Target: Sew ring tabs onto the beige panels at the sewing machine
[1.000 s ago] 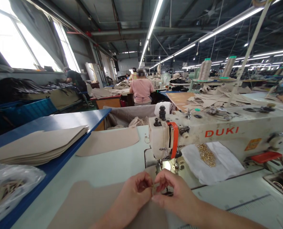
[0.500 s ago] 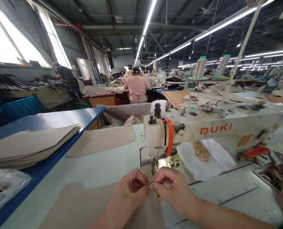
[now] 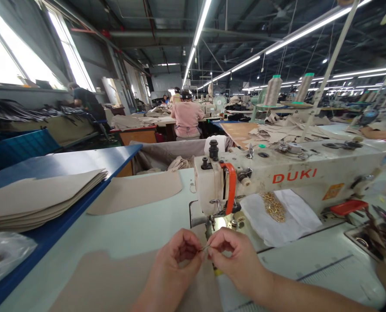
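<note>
My left hand [image 3: 175, 262] and my right hand [image 3: 235, 260] meet just in front of the needle area of a white DUKI sewing machine [image 3: 277, 173]. Both hands are closed in a pinch on one small thin piece [image 3: 205, 248] held between their fingertips; it is too small to name. Under my hands lies a beige cut fabric panel [image 3: 115, 281] on the pale green table [image 3: 141, 229]. A heap of small gold metal rings [image 3: 273, 207] rests on a white cloth [image 3: 293, 221] under the machine arm.
A stack of beige panels [image 3: 40, 201] sits on a blue shelf [image 3: 92, 160] at left, another panel [image 3: 134, 190] beyond it. A plastic bag [image 3: 4, 260] is at the lower left. Thread cones [image 3: 272, 91] stand behind. A person in pink [image 3: 186, 118] sits ahead.
The view has shifted slightly rightward and my hands have drawn a little closer together. They keep the same pinch on the small piece in front of the needle.
</note>
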Action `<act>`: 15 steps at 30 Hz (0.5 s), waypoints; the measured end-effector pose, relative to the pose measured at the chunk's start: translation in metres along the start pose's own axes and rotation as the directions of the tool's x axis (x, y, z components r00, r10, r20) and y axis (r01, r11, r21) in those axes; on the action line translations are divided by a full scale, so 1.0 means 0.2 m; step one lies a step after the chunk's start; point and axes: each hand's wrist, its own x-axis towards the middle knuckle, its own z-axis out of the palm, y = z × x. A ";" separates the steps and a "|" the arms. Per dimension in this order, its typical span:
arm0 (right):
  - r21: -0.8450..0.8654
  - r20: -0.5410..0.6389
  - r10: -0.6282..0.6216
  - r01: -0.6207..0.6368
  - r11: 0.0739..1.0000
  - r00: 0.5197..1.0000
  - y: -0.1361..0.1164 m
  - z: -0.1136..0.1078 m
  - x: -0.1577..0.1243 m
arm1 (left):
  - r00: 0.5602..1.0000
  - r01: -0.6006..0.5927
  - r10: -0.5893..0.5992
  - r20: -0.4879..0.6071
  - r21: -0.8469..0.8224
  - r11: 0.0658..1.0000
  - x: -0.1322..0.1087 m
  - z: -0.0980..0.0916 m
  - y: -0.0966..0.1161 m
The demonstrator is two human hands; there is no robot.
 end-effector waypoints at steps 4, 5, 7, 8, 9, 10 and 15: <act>0.094 0.045 0.061 -0.065 0.993 0.997 -0.01 -0.02 0.00 | 0.996 -0.081 0.086 -0.029 0.129 0.988 -0.03 0.00 0.03; 0.110 0.057 0.071 -0.077 0.991 0.996 -0.01 -0.02 0.00 | 0.994 -0.100 0.106 -0.032 0.151 0.983 -0.03 -0.01 0.03; 0.110 0.076 0.079 -0.087 0.990 0.994 -0.02 -0.03 0.00 | 0.989 -0.137 0.146 -0.032 0.190 0.972 -0.04 -0.01 0.04; 0.095 0.085 0.080 -0.088 0.992 0.993 -0.02 -0.04 0.00 | 0.986 -0.155 0.165 -0.030 0.206 0.966 -0.04 -0.01 0.04; 0.075 0.092 0.082 -0.089 0.993 0.992 -0.02 -0.04 0.00 | 0.983 -0.173 0.183 -0.027 0.217 0.961 -0.04 -0.01 0.04; 0.056 0.099 0.083 -0.089 0.994 0.992 -0.01 -0.04 0.00 | 0.980 -0.186 0.197 -0.026 0.226 0.956 -0.04 -0.01 0.03; -0.049 0.101 0.061 -0.056 0.997 0.993 -0.01 -0.05 0.01 | 0.975 -0.208 0.220 -0.021 0.250 0.946 -0.04 -0.01 0.02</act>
